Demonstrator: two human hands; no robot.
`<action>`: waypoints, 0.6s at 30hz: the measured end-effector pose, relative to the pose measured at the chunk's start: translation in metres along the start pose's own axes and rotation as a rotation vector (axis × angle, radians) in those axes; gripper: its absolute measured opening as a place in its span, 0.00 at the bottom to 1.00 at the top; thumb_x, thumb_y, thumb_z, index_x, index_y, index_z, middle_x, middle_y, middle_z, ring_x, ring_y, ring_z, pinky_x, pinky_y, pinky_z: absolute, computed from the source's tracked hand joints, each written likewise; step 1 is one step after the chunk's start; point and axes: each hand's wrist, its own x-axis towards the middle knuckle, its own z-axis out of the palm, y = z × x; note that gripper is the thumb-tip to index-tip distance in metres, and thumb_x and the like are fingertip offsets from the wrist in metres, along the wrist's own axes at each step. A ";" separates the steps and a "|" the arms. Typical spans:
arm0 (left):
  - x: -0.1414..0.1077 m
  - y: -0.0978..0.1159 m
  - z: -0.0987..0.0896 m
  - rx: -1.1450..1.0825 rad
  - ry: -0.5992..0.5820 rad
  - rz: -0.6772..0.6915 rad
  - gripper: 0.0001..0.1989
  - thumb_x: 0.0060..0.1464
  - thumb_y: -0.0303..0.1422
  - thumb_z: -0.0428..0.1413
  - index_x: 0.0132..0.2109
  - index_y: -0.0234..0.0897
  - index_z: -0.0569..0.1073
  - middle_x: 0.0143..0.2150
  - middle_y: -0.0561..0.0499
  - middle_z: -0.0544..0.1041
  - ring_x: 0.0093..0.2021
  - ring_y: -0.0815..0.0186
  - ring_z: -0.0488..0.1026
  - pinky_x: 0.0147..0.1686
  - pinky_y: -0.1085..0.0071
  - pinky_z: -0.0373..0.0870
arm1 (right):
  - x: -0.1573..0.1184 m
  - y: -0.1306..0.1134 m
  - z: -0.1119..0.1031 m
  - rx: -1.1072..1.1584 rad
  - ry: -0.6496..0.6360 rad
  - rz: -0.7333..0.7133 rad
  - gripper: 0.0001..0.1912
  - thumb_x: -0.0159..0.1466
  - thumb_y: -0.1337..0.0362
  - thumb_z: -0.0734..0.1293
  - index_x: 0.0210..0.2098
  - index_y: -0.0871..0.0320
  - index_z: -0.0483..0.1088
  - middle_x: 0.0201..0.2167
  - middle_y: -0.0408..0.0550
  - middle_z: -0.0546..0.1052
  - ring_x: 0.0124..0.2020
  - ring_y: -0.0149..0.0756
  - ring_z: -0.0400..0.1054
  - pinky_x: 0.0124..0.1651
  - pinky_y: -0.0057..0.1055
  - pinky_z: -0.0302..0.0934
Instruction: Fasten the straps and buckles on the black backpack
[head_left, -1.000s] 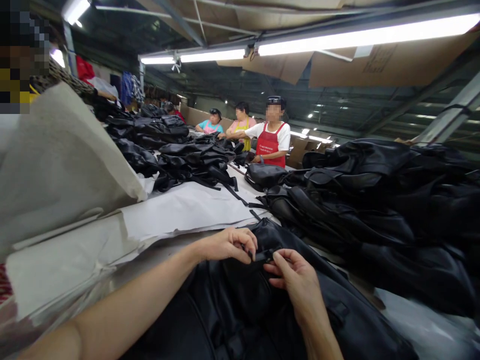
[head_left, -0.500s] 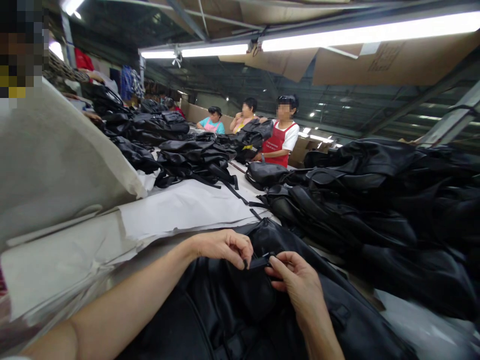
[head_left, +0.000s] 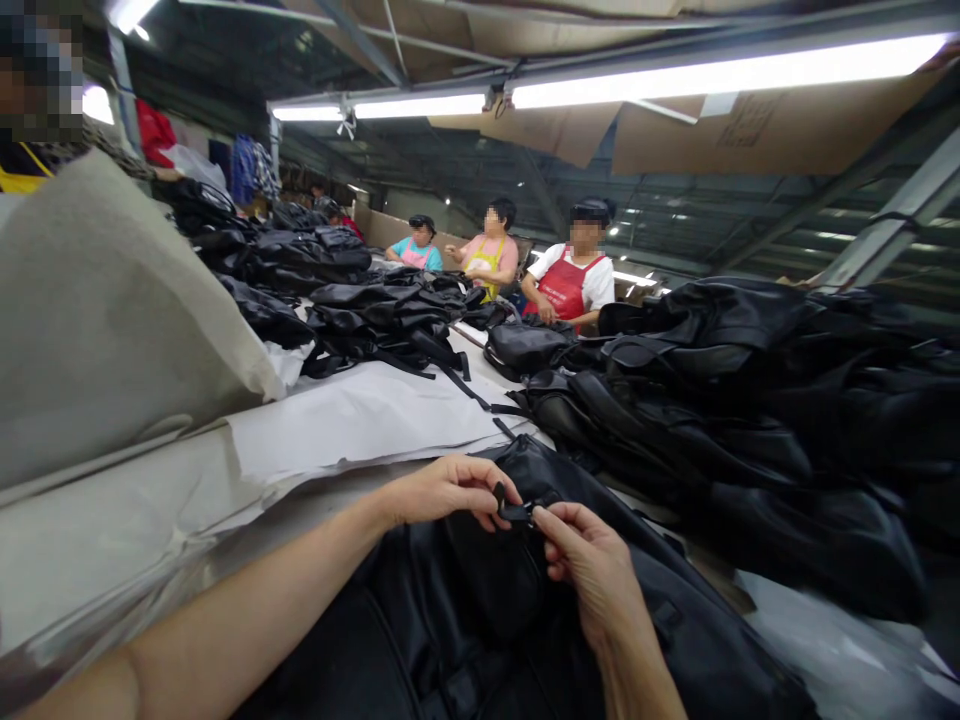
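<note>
Strap tip (head_left: 499, 492) has tilted up — black strap (head_left: 514, 513) lying 9-to-3 | left hand (head_left: 454, 490) pinching at 9, right hand (head_left: 591, 545) at 3 — equally near.

"How many hands up close?"
"Two: one left hand (head_left: 442, 490), one right hand (head_left: 592, 550)."
"Between their fingers?"
"One strap (head_left: 514, 513)."
"Aproned people (head_left: 491, 258) across the table (head_left: 481, 368)?"
"Three."
"Lamps (head_left: 720, 74) in the long overhead row?"
"Three."
"Black bags (head_left: 667, 440)?"
"Too heaped to count."
</note>
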 end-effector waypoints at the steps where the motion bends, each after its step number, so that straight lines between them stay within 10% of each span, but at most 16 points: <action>1: 0.000 0.000 0.001 -0.007 0.012 -0.002 0.13 0.51 0.38 0.63 0.40 0.33 0.76 0.44 0.46 0.76 0.38 0.67 0.76 0.40 0.71 0.75 | 0.001 0.001 0.000 0.002 -0.008 0.001 0.28 0.37 0.47 0.79 0.27 0.61 0.69 0.14 0.38 0.67 0.16 0.23 0.58 0.16 0.17 0.55; 18: 0.016 -0.015 0.020 0.010 0.227 0.006 0.11 0.42 0.31 0.63 0.35 0.33 0.73 0.32 0.50 0.78 0.34 0.66 0.76 0.37 0.71 0.73 | 0.003 0.006 0.004 -0.054 0.005 -0.076 0.24 0.41 0.49 0.77 0.26 0.60 0.69 0.16 0.38 0.69 0.17 0.26 0.62 0.16 0.19 0.59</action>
